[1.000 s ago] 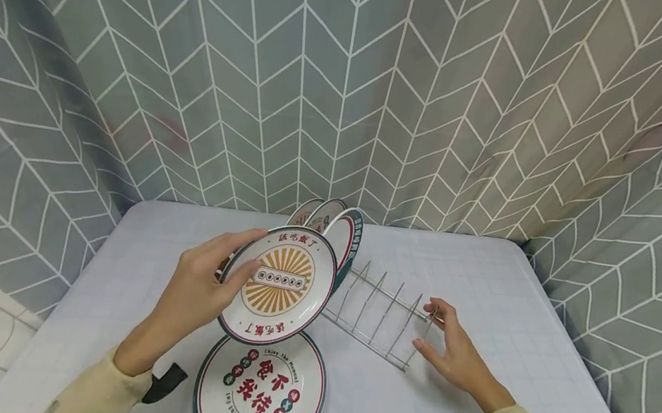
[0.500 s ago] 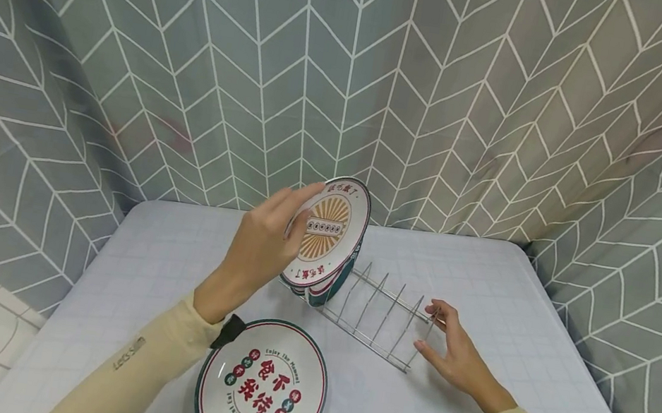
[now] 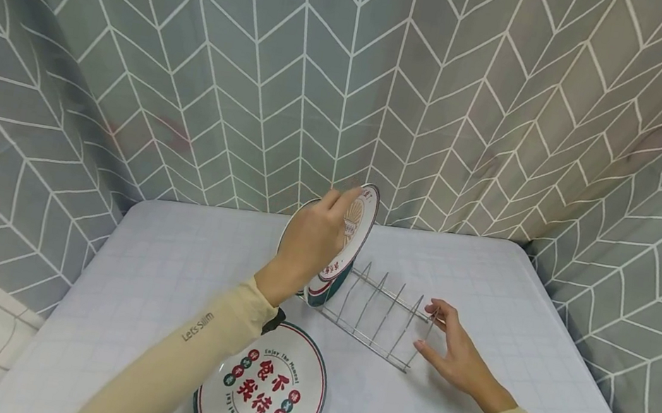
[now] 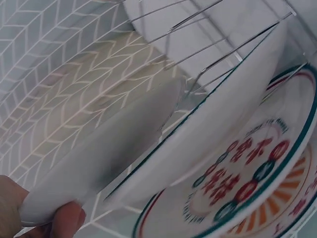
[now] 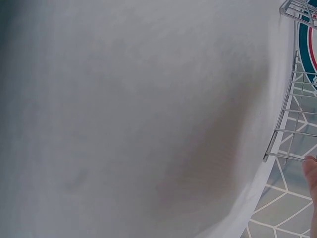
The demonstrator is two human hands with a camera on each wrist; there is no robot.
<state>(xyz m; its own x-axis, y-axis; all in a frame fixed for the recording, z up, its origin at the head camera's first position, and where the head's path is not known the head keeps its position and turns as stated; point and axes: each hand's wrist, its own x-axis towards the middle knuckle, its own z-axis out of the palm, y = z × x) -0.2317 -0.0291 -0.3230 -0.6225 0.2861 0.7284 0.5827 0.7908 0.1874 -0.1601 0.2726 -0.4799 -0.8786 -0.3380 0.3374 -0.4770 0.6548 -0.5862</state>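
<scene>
STEP: slotting plate into rack | left hand (image 3: 307, 249) grips sunburst plate (image 3: 358, 228) upright at wire rack (image 3: 382, 310) far end | right hand (image 3: 455, 353) relaxed, fingertips steadying rack's near end | NEXT: likely lower, seat, release | flat plate (image 3: 261, 389) on bench (image 3: 169, 261)

The left hand (image 3: 307, 246) gripped a sunburst-patterned plate (image 3: 356, 228) by its rim, held nearly upright at the far end of the wire dish rack (image 3: 382, 310), against the plates already standing there. The right hand (image 3: 456, 350) rested with fingers on the rack's near end. A second printed plate (image 3: 261, 392) lay flat near the table's (image 3: 542, 338) front edge.
</scene>
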